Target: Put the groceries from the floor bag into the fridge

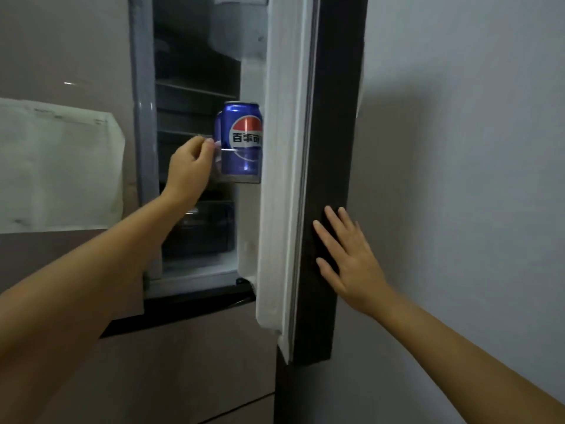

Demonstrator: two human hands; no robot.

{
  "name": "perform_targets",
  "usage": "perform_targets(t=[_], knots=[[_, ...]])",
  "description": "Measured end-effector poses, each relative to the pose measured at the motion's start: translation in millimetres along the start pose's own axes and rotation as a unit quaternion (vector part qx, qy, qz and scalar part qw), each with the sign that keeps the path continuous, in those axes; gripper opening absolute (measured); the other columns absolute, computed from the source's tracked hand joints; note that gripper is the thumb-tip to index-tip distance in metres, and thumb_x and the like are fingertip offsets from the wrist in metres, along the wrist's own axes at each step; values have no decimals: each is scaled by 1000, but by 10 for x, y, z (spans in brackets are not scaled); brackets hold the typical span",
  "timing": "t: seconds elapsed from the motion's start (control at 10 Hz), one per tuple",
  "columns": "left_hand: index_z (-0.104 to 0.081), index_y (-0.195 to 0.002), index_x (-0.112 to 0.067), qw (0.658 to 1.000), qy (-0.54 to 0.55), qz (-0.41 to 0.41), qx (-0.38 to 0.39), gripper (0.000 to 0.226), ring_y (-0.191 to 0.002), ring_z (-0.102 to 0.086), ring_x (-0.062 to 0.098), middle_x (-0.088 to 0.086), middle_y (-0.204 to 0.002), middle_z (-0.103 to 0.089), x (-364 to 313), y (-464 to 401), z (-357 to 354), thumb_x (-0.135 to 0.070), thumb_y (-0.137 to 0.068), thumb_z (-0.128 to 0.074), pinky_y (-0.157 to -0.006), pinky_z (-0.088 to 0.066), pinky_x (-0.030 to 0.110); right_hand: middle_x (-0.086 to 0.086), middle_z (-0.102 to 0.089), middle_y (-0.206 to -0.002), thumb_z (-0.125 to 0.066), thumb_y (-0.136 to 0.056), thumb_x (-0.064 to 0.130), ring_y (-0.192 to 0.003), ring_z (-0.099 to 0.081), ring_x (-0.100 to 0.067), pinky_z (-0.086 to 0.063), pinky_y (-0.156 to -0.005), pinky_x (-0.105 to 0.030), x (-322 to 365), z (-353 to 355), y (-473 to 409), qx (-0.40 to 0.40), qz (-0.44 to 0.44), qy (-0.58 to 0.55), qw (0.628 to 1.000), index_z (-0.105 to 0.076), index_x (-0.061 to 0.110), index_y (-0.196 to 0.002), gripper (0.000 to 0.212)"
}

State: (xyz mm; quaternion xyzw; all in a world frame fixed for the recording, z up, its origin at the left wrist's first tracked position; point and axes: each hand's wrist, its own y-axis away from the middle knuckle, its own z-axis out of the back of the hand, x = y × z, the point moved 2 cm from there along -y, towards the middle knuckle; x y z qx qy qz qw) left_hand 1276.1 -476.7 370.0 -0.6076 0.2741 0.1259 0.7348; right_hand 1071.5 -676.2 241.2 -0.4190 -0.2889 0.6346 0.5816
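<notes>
The fridge point(195, 270) stands open, its door point(324, 179) swung out to the right. A blue cola can point(243, 139) stands upright in the clear door shelf point(241, 179). A second blue can point(217, 127) sits just behind it, mostly hidden. My left hand point(189, 166) reaches into the opening, and its curled fingers close on the left side of that rear can at the shelf's rail. My right hand point(345, 255) lies flat with spread fingers against the door's dark outer edge. The floor bag is out of view.
Dim glass shelves point(195, 90) and a dark drawer point(201, 231) fill the fridge interior. A white door bin point(238, 29) hangs higher up. A white sheet of paper point(58, 166) is stuck to the surface at left. A bare wall point(458, 148) is at right.
</notes>
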Motion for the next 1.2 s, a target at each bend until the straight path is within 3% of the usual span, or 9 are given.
perform_targets(t=[0.1,0.2,0.3,0.5,0.7,0.8,1.0,1.1,1.2], knots=[[-43,-134,-15,996,-58,-36,-57,37,-122,-48,14,7,-136,-49,-38,157,209,-23,-98,-42,-101,-43,28,-4,-19,-155,-42,-98,33,-148,-5,-20,-22,-117,-49,360,-261,-236,-27,78,-22,996,-26,20,-146,53],[-34,-144,-15,946,-217,-237,-25,50,-145,-19,17,5,-154,-28,-319,331,176,-23,-95,-41,-120,-16,36,-5,-25,-153,-48,-96,27,-148,-4,-20,-21,-118,-48,738,-587,-472,-45,113,-52,991,-35,20,-142,48],[-45,-138,-23,802,-449,-378,110,45,-147,-10,28,6,-156,-27,-288,348,27,-31,-96,-31,-119,-2,48,-8,-39,-148,-50,-95,23,-147,-9,-22,-16,-118,-52,1085,-917,-699,-58,132,-90,985,-53,18,-129,35],[-42,-140,-28,719,-588,-327,176,50,-147,3,31,5,-160,-12,307,53,578,-39,-96,-23,-118,3,50,-5,-13,-158,-51,-93,32,-147,-7,-20,-19,-118,-46,1343,-1604,-858,-3,61,-153,986,-22,15,-148,64],[-22,-149,-20,629,-683,-319,190,59,-146,-15,27,6,-158,-20,1176,-149,1026,-47,-96,-21,-117,-7,55,-8,-16,-158,-34,-90,51,-147,2,-22,-9,-116,-50,1225,-2459,-986,49,67,9,996,4,22,-151,78],[-25,-149,-18,638,-678,-313,188,60,-143,-24,30,8,-156,-26,1434,-192,1082,-47,-96,-26,-115,-5,49,-3,13,-160,-31,-90,53,-147,14,-21,1,-115,-47,1188,-2754,-1065,46,70,54,995,4,21,-151,77],[-18,-149,-19,634,-684,-317,171,61,-144,-24,28,8,-156,-26,1510,-178,1075,-48,-96,-25,-115,0,47,-4,19,-158,-7,-96,56,-147,16,-24,4,-116,-49,1164,-2848,-1087,93,70,88,989,7,20,-151,67],[1,-151,-20,665,-679,-234,205,63,-148,5,27,6,-160,3,1320,-134,982,-47,-98,-20,-116,11,48,-3,23,-157,-31,-93,48,-144,23,-21,5,-116,-50,1292,-2654,-1096,155,49,46,986,10,21,-150,75],[-11,-152,-16,723,-624,-192,226,63,-148,4,26,9,-160,3,1319,311,888,-41,-98,-32,-118,1,49,-3,15,-159,-47,-95,34,-146,17,-17,1,-118,-45,1391,-2197,-1190,273,-11,-105,956,-8,20,-152,70]])
